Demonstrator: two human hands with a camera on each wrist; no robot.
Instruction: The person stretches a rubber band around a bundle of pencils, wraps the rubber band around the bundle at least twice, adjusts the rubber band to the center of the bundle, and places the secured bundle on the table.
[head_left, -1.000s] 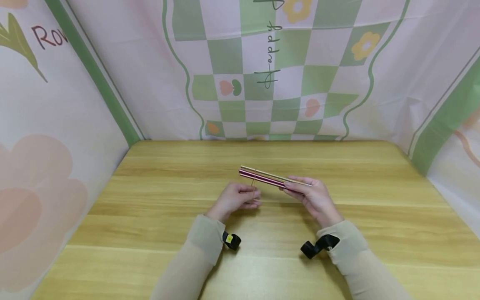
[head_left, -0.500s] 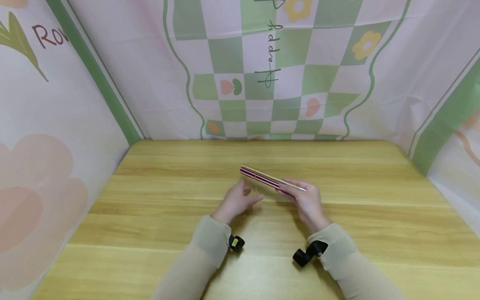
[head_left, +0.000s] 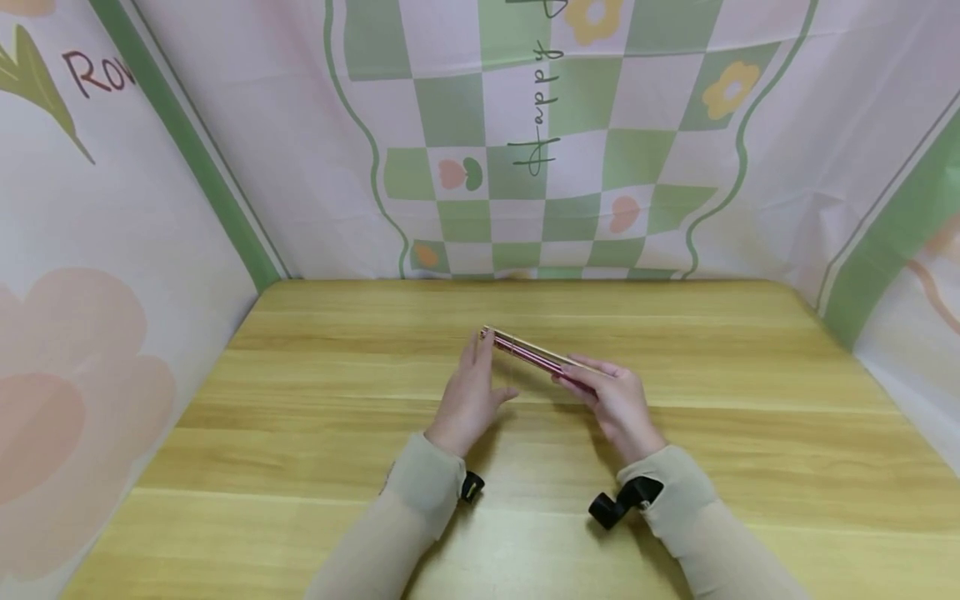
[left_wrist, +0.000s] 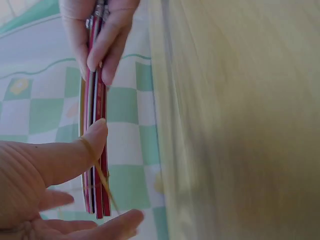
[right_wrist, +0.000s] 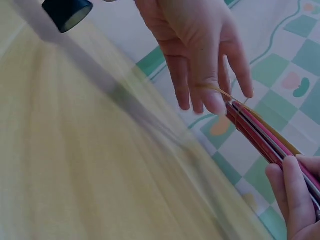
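A bundle of pencils [head_left: 528, 355], with red, dark and yellowish sides, slants up to the left above the table. My right hand [head_left: 622, 408] grips it near its lower right end; metal ferrules show past the fingers in the left wrist view. At the far end of the pencils is my left hand [head_left: 465, 400], thumb and fingers spread. A thin tan rubber band [left_wrist: 103, 177] loops over the left thumb and stretches toward the fingers. In the right wrist view the band [right_wrist: 226, 93] runs from the thumb to the pencil ends, and part of it is hidden.
Under both hands lies a wood-grain table [head_left: 300, 467]. A printed green-and-white checkered cloth [head_left: 517, 200] hangs behind its far edge, with similar fabric at both sides. Each wrist carries a small black camera [head_left: 618, 504].
My left hand has gone from pinching the rubber band below the pencils to spread fingers at their far end. The right hand has shifted slightly left, still holding the bundle.
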